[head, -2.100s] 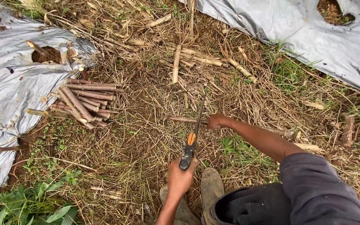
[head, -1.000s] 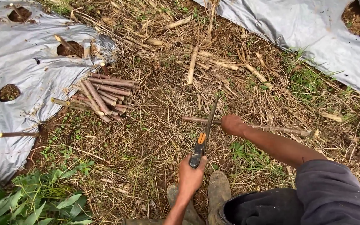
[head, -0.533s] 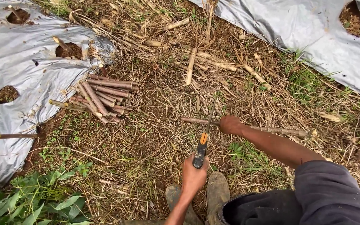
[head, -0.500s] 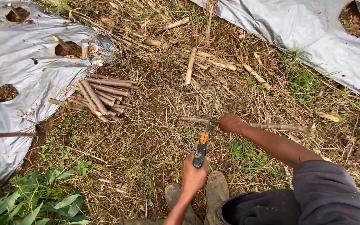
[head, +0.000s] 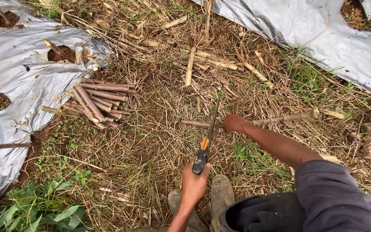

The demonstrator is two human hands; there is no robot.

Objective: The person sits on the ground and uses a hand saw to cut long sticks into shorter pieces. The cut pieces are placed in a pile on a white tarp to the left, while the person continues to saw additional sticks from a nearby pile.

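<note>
My left hand [head: 194,182] grips the black and orange handle of a long narrow-bladed hand saw [head: 203,148]. Its blade runs away from me and lies across a long dry stem [head: 280,118] on the ground. My right hand [head: 234,123] is closed around that stem just right of the blade and pins it to the straw. A short end of the stem sticks out to the left of the blade. A pile of cut stem pieces [head: 99,96] lies to the left, apart from both hands.
Silver plastic sheets with round planting holes lie at the left [head: 9,107] and top right [head: 314,34]. Straw and loose stem bits [head: 190,66] cover the ground between them. My boots [head: 222,193] stand near the bottom edge, with green leaves [head: 35,206] at bottom left.
The saw has slid a little back toward me across the stem. My right hand still holds the stem in the same place. The view has shifted slightly.
</note>
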